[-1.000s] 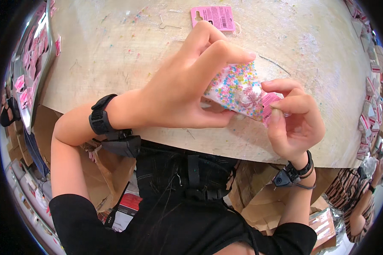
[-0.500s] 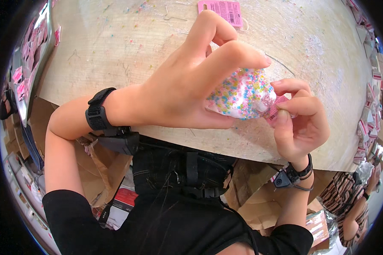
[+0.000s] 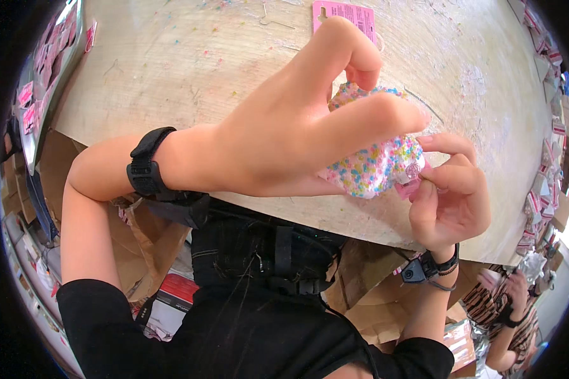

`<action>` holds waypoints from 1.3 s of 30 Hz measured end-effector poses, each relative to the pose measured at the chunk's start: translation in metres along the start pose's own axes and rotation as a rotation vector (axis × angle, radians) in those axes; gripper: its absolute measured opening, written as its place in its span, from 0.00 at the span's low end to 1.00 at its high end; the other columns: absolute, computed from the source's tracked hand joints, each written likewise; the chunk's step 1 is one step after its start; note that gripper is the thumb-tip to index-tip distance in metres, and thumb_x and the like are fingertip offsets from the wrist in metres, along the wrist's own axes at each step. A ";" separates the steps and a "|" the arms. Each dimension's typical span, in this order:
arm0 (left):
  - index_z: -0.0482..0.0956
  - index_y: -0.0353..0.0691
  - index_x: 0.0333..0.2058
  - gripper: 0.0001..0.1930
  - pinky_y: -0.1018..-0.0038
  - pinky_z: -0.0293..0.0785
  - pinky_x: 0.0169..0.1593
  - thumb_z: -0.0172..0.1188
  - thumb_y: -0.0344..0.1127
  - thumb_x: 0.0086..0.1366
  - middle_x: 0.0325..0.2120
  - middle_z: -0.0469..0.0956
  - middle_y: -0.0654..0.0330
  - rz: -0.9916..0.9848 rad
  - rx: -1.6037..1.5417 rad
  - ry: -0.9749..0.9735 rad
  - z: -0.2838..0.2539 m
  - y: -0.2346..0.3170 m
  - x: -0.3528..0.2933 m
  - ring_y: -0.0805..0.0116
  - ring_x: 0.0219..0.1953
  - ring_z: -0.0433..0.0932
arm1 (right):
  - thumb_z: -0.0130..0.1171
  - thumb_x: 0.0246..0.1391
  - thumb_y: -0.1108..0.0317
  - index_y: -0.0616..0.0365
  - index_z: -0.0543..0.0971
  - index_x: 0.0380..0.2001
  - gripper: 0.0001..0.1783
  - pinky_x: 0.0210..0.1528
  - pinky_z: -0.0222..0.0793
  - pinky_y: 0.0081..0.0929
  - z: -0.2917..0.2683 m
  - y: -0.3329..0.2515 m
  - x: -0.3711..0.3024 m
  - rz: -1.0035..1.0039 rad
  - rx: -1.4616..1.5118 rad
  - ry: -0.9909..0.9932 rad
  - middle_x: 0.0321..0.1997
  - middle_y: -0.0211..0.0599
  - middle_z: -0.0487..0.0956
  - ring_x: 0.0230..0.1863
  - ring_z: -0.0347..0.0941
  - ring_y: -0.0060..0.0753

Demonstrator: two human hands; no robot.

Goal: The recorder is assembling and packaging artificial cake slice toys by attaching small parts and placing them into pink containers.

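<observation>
A white lump coated in small multicoloured beads [image 3: 370, 169] is held above the table. My left hand [image 3: 291, 126] wraps round it from the left, with the index finger and thumb side partly covering it. At the lump's right end, a small pink piece, perhaps a tag or label [image 3: 406, 189], stands next to a glittery pink bead. My right hand [image 3: 455, 196] pinches at this pink piece between thumb and index finger. How the piece joins the lump is hidden by the fingertips.
A pink printed card [image 3: 354, 18] lies beyond my left hand, near a bent wire hook [image 3: 275, 23]. A tray of pink packets [image 3: 60, 54] stands at far left. Small packages [image 3: 537, 196] line the right edge. Another person [image 3: 509, 316] sits at lower right.
Both my hands and the beaded lump have shifted slightly right and down in view. The lump's upper part now shows between my left fingers. The other person's hands have moved.
</observation>
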State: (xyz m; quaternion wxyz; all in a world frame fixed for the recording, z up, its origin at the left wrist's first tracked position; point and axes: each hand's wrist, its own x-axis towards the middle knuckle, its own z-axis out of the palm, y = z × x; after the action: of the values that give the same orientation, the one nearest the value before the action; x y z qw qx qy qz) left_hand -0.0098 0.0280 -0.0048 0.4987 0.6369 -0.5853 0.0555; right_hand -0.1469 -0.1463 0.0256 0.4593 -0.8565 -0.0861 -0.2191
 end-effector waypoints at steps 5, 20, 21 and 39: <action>0.78 0.49 0.45 0.27 0.77 0.65 0.29 0.76 0.32 0.43 0.37 0.61 0.59 0.042 0.065 0.032 -0.005 0.000 0.004 0.67 0.36 0.64 | 0.55 0.31 0.87 0.64 0.75 0.25 0.12 0.26 0.65 0.19 -0.002 -0.008 0.007 0.034 -0.118 0.015 0.21 0.42 0.78 0.32 0.77 0.37; 0.83 0.50 0.33 0.17 0.73 0.62 0.35 0.75 0.30 0.41 0.35 0.61 0.59 0.151 0.069 0.097 -0.002 0.003 -0.002 0.63 0.35 0.65 | 0.56 0.40 0.85 0.62 0.74 0.26 0.08 0.34 0.68 0.26 -0.002 -0.011 0.001 0.233 0.192 -0.072 0.33 0.42 0.76 0.32 0.72 0.29; 0.82 0.51 0.33 0.17 0.72 0.62 0.36 0.74 0.30 0.42 0.35 0.61 0.59 0.157 0.054 0.098 -0.002 0.004 -0.003 0.62 0.35 0.65 | 0.56 0.40 0.85 0.62 0.74 0.26 0.08 0.34 0.68 0.26 -0.003 -0.012 0.003 0.215 0.184 -0.078 0.33 0.42 0.76 0.32 0.72 0.29; 0.68 0.41 0.51 0.36 0.71 0.62 0.45 0.74 0.31 0.39 0.38 0.62 0.56 -0.215 -0.523 0.014 0.000 0.004 -0.008 0.60 0.41 0.61 | 0.59 0.36 0.83 0.61 0.75 0.24 0.08 0.30 0.66 0.21 -0.030 -0.049 0.071 0.407 -0.156 -0.500 0.23 0.35 0.74 0.26 0.71 0.27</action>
State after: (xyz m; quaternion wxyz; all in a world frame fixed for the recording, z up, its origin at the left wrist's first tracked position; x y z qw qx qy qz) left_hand -0.0150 0.0343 -0.0075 0.6532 0.5448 -0.5052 -0.1461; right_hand -0.1093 -0.1474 0.1090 0.3915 -0.9159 -0.0065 0.0883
